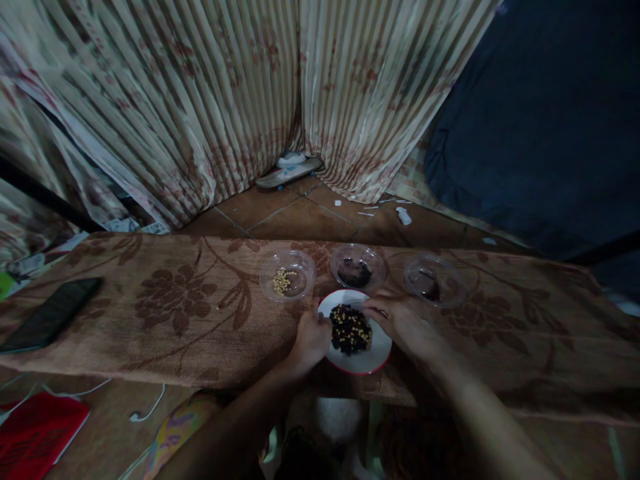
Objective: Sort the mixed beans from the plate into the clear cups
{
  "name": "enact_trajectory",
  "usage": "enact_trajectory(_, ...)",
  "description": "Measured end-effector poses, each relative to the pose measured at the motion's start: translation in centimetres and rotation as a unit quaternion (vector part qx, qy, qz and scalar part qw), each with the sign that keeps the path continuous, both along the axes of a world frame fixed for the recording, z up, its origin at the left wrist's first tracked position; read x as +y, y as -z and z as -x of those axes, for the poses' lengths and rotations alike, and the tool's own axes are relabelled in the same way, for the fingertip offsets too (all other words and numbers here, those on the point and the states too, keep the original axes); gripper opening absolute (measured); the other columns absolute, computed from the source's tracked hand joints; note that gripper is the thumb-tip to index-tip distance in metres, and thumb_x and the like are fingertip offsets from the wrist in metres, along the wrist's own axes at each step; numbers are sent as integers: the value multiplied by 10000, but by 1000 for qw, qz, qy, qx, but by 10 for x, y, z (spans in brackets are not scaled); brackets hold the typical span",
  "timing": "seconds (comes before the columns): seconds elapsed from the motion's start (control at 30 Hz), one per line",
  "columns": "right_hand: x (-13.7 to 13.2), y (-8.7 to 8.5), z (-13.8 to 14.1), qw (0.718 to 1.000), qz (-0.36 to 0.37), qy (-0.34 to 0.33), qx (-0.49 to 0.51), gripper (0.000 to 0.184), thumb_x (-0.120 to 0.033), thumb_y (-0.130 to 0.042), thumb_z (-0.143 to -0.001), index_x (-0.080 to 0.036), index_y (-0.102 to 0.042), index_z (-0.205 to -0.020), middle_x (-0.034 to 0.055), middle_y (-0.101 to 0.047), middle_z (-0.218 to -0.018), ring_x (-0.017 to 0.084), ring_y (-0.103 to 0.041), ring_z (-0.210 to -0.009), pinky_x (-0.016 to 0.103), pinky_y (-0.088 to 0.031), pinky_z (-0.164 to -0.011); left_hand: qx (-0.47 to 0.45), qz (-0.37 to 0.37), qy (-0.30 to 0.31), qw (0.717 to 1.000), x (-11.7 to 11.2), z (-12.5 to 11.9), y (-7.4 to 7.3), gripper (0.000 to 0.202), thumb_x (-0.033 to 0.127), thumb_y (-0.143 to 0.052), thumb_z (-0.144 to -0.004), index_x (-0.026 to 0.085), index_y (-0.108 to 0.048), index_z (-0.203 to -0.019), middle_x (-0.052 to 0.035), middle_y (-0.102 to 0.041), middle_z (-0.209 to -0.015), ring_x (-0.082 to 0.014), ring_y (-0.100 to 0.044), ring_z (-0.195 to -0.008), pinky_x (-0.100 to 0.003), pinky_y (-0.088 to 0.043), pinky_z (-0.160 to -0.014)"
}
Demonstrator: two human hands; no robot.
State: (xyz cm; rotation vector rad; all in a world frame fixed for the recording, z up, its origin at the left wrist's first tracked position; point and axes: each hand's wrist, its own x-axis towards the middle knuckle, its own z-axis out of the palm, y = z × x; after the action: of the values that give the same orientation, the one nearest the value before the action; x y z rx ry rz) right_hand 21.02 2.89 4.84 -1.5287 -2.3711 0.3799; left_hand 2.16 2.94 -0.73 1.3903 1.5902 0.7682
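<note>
Gripping the left edge of a round white plate with a red rim, the left hand has its thumb by the plate's lip. On the plate, toward its left side, lies a heap of small black and yellow beans, mixed together. The right hand reaches over the plate's upper right edge, fingers drawn together near the heap; I cannot tell whether a bean is pinched between them.

Just beyond the plate stand 3 clear round plastic bowls in a row: the left bowl holds loose yellow beans, the middle bowl small black pieces, and the right bowl a little dark content, too dim to identify. All rest on a brown woven cloth with darker flower patterns. A black rectangular phone lies at the cloth's far left.
</note>
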Motion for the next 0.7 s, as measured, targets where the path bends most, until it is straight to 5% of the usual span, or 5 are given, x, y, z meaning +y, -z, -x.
enact_trajectory(0.7, 3, 2, 2, 1000, -7, 7, -23, 210, -304, -471, -878, -260, -675, -896, 3, -666, -870, 141, -599, -777, 246, -421, -713, -16, -6, -7, 1000, -1, 0, 6, 494, 63, -420, -668, 118, -511, -1151, -47, -692, -820, -139, -622, -715, -217, -474, -674)
